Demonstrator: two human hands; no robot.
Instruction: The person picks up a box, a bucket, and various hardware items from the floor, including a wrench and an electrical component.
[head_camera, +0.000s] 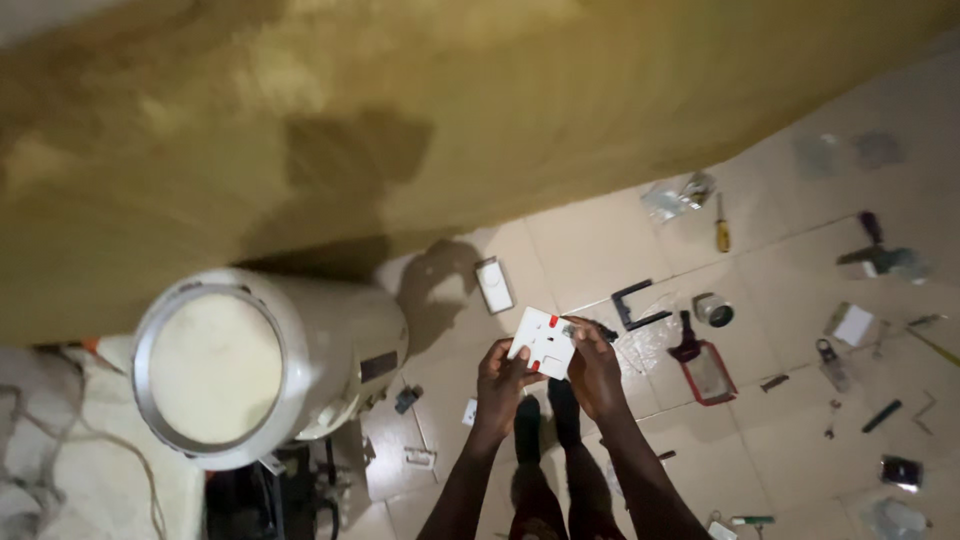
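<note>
While the camera looks straight down past an ochre wall (420, 110) with a darker damp-looking patch, a large white cylindrical tank (250, 360) stands at far left, its round end ringed by a dull metal band and its body smooth and glossy. Beside it, on the pale tiled floor (590, 240), lies a small white rectangular plate (493, 285), flat and hard-edged.

At centre, the left hand (500, 385) grips the lower left edge of the white square switch plate (542, 343), fingers curled under it. This plate is held above the floor, just over the person's dark feet, tilted slightly; it appears to be smooth plastic with small red marks at its top and lower edges. The right hand (595, 370) is closed on the plate's right edge, fingertips pinching a small dark part there; what that part is cannot be told.

Right of the hands lie a black L-shaped bracket (635, 305), a crumpled clear plastic bag (648, 345), a short metal ring (714, 310) and a red-rimmed tray (708, 372). Farther up is a yellow-handled screwdriver (721, 230). At far right rests a trowel (880, 255) with a dark handle and grey blade.
</note>
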